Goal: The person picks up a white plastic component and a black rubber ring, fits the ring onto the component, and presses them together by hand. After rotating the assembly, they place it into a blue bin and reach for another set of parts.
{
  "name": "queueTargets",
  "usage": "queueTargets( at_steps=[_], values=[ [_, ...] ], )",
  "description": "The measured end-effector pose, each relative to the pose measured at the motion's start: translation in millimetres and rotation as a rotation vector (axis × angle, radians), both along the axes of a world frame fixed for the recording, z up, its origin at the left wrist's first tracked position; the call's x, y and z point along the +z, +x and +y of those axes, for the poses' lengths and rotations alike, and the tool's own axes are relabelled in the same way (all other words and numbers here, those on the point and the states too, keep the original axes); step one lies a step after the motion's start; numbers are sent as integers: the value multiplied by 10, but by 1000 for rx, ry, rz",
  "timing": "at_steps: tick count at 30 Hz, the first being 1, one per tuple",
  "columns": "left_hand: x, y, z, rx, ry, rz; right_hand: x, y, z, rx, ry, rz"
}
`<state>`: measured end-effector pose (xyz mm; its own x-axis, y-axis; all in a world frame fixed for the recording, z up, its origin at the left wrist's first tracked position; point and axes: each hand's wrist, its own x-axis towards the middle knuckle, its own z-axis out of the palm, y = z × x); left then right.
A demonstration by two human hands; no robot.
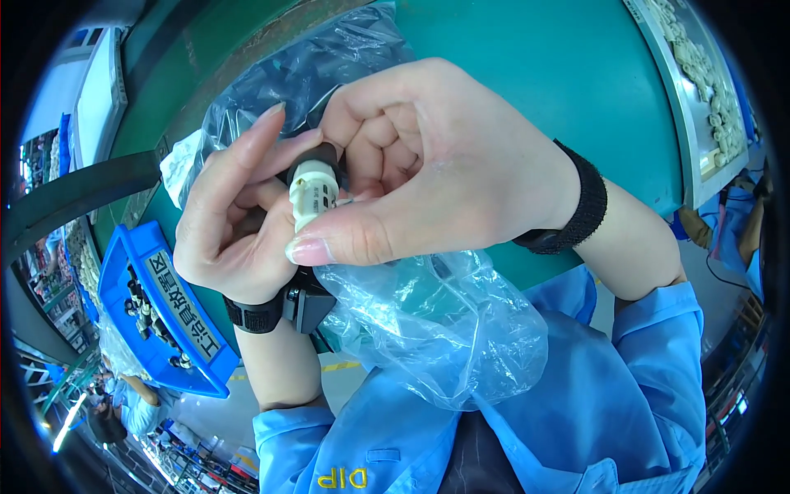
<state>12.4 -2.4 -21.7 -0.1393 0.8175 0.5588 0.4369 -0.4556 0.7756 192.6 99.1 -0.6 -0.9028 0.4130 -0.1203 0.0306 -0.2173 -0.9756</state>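
Observation:
Both hands meet over the green table around a small white cylindrical plastic part point(311, 193) with a dark cap-like end point(319, 155) pointing away from me. My left hand point(226, 210) supports it from the left, thumb and fingers curled about it. From the right, my right hand point(465, 165) presses its thumb along the part's near end, its other fingers folded inward. The fingers partly cover the part, so its near end is hidden. Each wrist wears a black band, and a dark boxy device point(309, 303) sits at the left one.
Behind my hands lies a clear plastic bag point(329, 62) of dark pieces. Another clear bag point(461, 337) hangs at the near table edge. A blue bin point(123, 329) with small dark parts stands left. A metal-rimmed tray point(698, 177) of pale parts lies far right. Other people point(136, 403) appear beyond.

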Motion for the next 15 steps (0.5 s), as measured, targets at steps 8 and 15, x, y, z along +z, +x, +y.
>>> queueTargets(
  at_steps=[8,15],
  values=[
    [49,-47,-32,14,-47,114,2,-9,-30,-67,0,33],
    [7,-84,60,-41,85,172,-13,15,-24,0,9,69]
  ],
)
